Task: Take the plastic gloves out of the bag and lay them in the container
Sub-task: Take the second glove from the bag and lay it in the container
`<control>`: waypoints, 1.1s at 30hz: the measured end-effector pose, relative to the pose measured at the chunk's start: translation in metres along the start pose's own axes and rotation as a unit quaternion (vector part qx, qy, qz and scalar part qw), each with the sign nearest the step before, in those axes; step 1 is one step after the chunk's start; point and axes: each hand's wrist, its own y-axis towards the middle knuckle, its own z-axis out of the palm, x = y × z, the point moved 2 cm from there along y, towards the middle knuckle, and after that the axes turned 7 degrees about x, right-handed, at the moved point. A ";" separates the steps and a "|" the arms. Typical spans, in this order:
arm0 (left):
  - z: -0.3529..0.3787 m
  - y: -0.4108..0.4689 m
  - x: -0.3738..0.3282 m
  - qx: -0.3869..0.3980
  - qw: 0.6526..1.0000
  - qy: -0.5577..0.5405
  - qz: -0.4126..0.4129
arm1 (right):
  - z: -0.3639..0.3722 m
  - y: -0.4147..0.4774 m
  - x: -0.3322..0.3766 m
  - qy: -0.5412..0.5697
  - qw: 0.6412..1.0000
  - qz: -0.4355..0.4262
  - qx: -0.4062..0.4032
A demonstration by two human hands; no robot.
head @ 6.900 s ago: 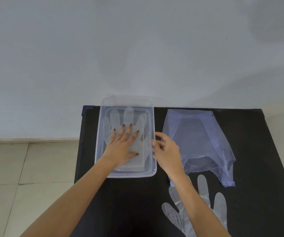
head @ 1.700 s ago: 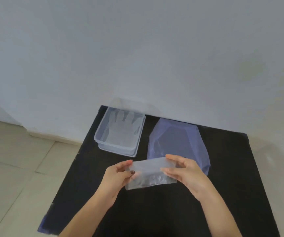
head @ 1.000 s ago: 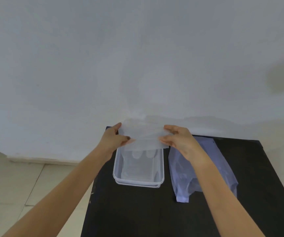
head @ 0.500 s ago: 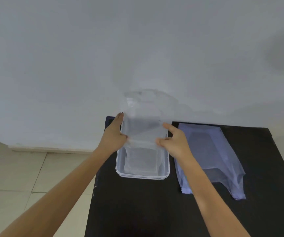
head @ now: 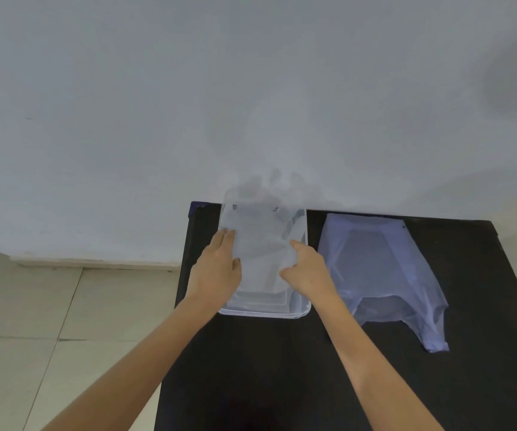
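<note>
Left hand (head: 217, 269) and right hand (head: 305, 269) pinching a clear plastic glove (head: 263, 234) by its cuff edges above the container (head: 300, 309); likely flimsy, light, clingy.

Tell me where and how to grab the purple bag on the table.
Pinch the purple bag at one of its handle loops at the near edge, coming from above on the near side. It lies flat on the black table, and the loops stick out there, clear of the container.
</note>
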 end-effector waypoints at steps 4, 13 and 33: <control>0.010 -0.005 0.002 0.002 0.998 0.067 -0.007 | 0.007 0.005 -0.003 -0.043 0.999 0.023 0.021; 0.026 -0.003 0.000 0.013 0.980 0.183 0.074 | 0.022 0.015 -0.020 -0.074 0.996 0.043 0.015; 0.063 0.041 0.005 0.212 0.965 0.151 -0.027 | 0.039 0.026 -0.032 -0.125 0.992 0.017 -0.010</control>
